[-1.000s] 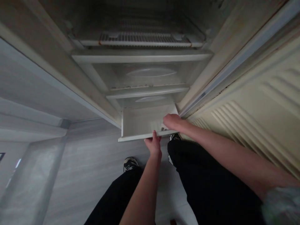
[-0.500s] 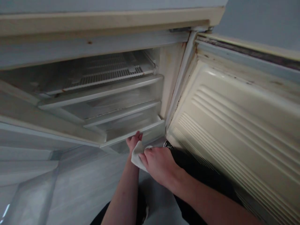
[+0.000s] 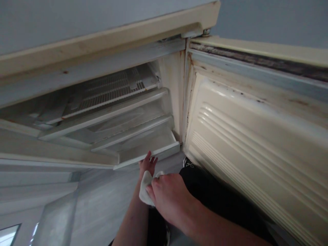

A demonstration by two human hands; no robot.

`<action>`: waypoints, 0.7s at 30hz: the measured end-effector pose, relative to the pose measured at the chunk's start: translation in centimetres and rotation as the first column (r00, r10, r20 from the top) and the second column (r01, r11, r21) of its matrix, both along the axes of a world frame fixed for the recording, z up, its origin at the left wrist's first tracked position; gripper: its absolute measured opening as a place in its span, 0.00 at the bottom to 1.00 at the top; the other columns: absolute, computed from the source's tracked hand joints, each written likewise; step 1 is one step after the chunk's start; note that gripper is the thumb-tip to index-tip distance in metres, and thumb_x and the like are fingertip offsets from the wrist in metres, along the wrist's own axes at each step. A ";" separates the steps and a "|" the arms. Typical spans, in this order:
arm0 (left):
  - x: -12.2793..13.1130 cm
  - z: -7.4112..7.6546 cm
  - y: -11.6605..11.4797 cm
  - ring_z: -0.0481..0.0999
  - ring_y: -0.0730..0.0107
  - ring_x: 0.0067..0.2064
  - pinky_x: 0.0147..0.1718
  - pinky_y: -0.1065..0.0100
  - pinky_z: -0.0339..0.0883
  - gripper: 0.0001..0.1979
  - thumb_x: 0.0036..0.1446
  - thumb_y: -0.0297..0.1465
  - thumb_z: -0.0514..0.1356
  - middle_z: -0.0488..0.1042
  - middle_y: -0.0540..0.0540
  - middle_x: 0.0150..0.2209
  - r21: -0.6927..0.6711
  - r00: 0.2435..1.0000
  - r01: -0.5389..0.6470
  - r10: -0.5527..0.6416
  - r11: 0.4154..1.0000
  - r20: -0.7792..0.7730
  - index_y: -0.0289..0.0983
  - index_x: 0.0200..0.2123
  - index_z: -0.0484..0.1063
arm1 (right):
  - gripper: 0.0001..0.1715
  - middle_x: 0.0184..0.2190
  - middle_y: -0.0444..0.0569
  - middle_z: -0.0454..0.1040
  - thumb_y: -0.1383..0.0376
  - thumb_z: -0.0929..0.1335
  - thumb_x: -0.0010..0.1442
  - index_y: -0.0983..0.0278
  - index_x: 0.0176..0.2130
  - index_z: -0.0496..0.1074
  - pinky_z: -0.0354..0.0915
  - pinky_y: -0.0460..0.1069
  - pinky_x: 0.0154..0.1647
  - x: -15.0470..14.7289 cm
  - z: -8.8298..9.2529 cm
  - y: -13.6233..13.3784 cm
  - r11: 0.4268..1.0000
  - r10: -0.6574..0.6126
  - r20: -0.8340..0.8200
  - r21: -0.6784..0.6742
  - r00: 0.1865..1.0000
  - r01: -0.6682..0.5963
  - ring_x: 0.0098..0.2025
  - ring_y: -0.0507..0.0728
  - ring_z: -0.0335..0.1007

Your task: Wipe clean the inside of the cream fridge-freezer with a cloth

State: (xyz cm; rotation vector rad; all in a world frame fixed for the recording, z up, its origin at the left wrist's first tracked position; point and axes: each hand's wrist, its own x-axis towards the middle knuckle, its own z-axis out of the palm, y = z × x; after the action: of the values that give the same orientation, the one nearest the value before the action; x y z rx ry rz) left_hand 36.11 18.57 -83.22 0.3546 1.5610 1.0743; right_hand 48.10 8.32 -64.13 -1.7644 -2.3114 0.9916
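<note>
The bottom freezer drawer [image 3: 164, 149] is pulled partway out, its pale front edge slanting across the middle of the view. Against that front edge is my left hand [image 3: 148, 165], fingers apart and not wrapped round anything; whether it presses on the drawer I cannot tell. A crumpled white cloth [image 3: 145, 189] is bunched in my right hand [image 3: 170, 193], which is closed around it just behind my left wrist. Above the open drawer sit two more drawer fronts [image 3: 130, 126] and a white slotted shelf [image 3: 107, 90].
The freezer door [image 3: 256, 136] stands wide on the right, with rust and dark grime along its seal [image 3: 256, 61]. A stained cream edge [image 3: 107, 41] runs across the top. Grey floor [image 3: 102, 205] and my dark-clothed legs [image 3: 212, 191] lie below.
My left hand's fingers have gone from curled over the drawer's edge to spread apart. The view has tilted and shifted. The white cloth stays in my right hand.
</note>
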 end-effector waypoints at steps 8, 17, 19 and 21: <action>-0.5 -0.1 6.9 0.78 0.63 0.47 0.45 0.58 0.79 0.17 0.67 0.39 0.64 0.76 0.42 0.51 0.004 0.999 0.045 -0.045 0.999 -0.001 0.35 0.54 0.74 | 0.16 0.35 0.54 0.82 0.66 0.64 0.72 0.63 0.38 0.80 0.69 0.51 0.31 0.2 -1.1 -0.1 0.993 0.115 0.069 -0.037 0.991 -0.113 0.38 0.62 0.81; 2.1 3.8 5.2 0.78 0.67 0.38 0.39 0.61 0.77 0.10 0.63 0.32 0.68 0.78 0.44 0.41 -0.079 0.969 0.242 -0.245 0.967 -0.032 0.33 0.44 0.76 | 0.23 0.39 0.60 0.83 0.57 0.62 0.74 0.66 0.43 0.83 0.72 0.53 0.39 -1.2 -0.1 1.2 0.986 -0.112 0.054 -0.122 0.992 0.117 0.43 0.65 0.83; 1.4 7.7 3.6 0.79 0.62 0.34 0.37 0.59 0.75 0.10 0.53 0.27 0.73 0.79 0.42 0.36 -0.071 0.933 0.356 -0.359 0.932 -0.038 0.31 0.37 0.79 | 0.26 0.40 0.61 0.83 0.54 0.61 0.75 0.66 0.42 0.83 0.71 0.52 0.42 -0.7 0.2 2.0 0.974 -0.189 0.046 -0.121 0.981 0.193 0.45 0.64 0.82; -0.1 12.2 1.2 0.81 0.58 0.36 0.40 0.59 0.73 0.11 0.47 0.28 0.75 0.81 0.40 0.36 0.035 0.919 0.386 -0.381 0.922 -0.101 0.32 0.33 0.80 | 0.29 0.40 0.59 0.84 0.52 0.60 0.75 0.66 0.39 0.83 0.69 0.51 0.44 0.2 0.1 3.0 0.952 -0.285 -0.053 -0.135 0.957 0.276 0.44 0.62 0.82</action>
State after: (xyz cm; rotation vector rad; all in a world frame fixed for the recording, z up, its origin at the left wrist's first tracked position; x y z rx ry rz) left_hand 36.05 19.79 -71.06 0.7254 1.4653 0.8009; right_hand 48.34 11.36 -64.01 -1.9968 -1.9229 1.1471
